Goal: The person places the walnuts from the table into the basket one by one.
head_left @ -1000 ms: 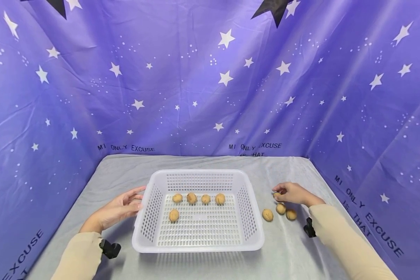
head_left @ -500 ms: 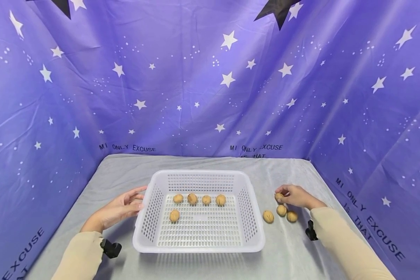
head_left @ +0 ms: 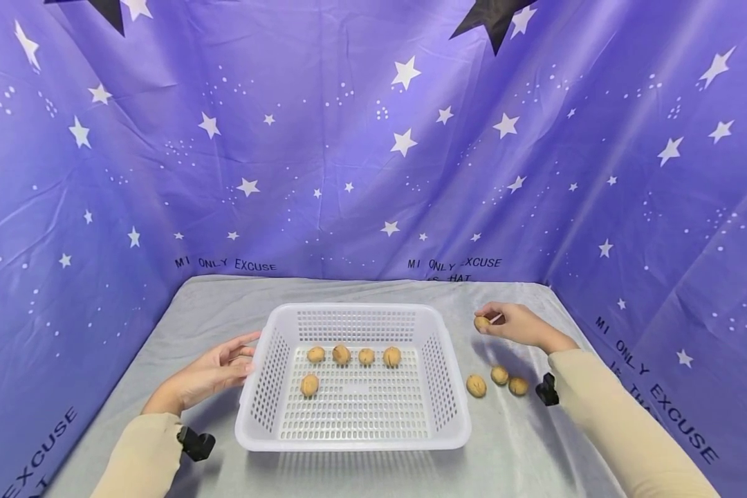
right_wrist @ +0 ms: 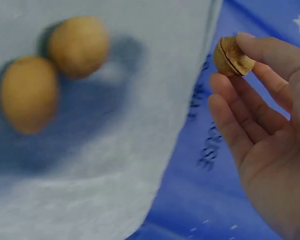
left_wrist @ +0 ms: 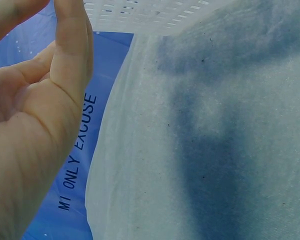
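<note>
My right hand (head_left: 519, 325) pinches a walnut (right_wrist: 233, 56) between thumb and fingertips, raised above the cloth to the right of the basket. In the right wrist view the seam along its shell shows. Three more walnuts (head_left: 499, 375) lie in a loose group on the cloth below that hand. My left hand (head_left: 214, 370) rests its fairly straight fingertips at the left side of a white plastic basket (head_left: 355, 443). Inside the basket, several walnuts (head_left: 341, 355) form a row towards the back, and a single walnut (head_left: 309, 385) lies in front of the row's left end.
A grey cloth (head_left: 224, 297) covers the table under the basket. Purple star-printed curtains (head_left: 324, 138) hang at the back and both sides. A small black wrist mount (head_left: 196, 443) sits at the left sleeve, another black mount (head_left: 547, 389) at the right.
My right hand has lifted one walnut off the cloth, up and slightly left, away from the other three. The left hand and the basket have kept their places.
</note>
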`<state>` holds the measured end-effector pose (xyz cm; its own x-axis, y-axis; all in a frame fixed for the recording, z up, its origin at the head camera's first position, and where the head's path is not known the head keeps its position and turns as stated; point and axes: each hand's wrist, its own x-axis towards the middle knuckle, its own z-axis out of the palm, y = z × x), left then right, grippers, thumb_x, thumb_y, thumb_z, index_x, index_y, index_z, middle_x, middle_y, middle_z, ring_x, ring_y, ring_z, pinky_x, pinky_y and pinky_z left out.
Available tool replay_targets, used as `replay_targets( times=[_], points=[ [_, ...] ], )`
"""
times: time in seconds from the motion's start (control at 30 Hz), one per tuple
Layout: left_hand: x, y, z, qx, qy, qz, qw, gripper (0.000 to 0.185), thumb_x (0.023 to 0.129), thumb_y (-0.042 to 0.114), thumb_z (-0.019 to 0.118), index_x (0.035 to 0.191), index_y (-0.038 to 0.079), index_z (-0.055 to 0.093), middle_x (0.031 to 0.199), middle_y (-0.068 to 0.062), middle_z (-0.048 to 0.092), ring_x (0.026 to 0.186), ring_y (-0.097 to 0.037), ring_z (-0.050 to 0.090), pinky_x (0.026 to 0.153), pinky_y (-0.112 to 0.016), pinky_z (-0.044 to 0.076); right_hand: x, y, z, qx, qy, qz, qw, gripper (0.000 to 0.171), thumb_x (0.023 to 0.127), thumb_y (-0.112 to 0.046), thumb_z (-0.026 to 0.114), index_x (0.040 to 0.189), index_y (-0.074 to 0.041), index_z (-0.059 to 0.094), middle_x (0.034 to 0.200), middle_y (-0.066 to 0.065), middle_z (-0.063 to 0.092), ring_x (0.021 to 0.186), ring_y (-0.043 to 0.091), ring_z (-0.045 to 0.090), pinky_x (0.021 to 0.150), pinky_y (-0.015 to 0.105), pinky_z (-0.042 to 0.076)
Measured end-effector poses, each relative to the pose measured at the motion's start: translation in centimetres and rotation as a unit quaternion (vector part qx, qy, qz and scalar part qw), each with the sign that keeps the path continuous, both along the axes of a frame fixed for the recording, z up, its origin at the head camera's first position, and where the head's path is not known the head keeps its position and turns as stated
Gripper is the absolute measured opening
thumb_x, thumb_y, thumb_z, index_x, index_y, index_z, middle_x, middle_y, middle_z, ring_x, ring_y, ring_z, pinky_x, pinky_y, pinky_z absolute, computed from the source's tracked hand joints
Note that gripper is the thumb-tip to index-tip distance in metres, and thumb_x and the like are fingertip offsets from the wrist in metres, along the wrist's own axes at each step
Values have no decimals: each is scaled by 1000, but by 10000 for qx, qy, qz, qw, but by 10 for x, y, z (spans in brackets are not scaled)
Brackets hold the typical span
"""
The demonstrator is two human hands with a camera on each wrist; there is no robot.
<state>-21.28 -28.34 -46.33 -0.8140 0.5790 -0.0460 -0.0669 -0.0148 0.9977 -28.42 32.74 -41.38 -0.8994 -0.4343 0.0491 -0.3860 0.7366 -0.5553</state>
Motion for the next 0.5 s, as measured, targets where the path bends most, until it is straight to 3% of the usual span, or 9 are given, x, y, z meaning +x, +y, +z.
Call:
replay_targets(
  times=[0.2, 0.5],
  points=[
    [0, 0, -1, 24, -4, 25, 10000, 69, 101, -4, 52, 157, -3, 12, 136, -26, 46, 118, -24, 58, 98, -43, 52, -5, -26, 23, -110, 157, 334, 9993, 33, 94, -17, 72, 124, -5, 67, 110, 8, 71, 94, 22, 68, 80, 36, 56],
    [0, 1, -1, 34, -2, 17, 10000, 69, 101, -4, 52, 157, -3, 12, 136, -26, 46, 119, -25, 58, 97, -43, 52, -9, -76, 45, -119, -132, 767, 9969, 37, 94, -21, 73, 127, -8, 66, 114, 6, 69, 102, 25, 66, 86, 40, 56]
  ],
)
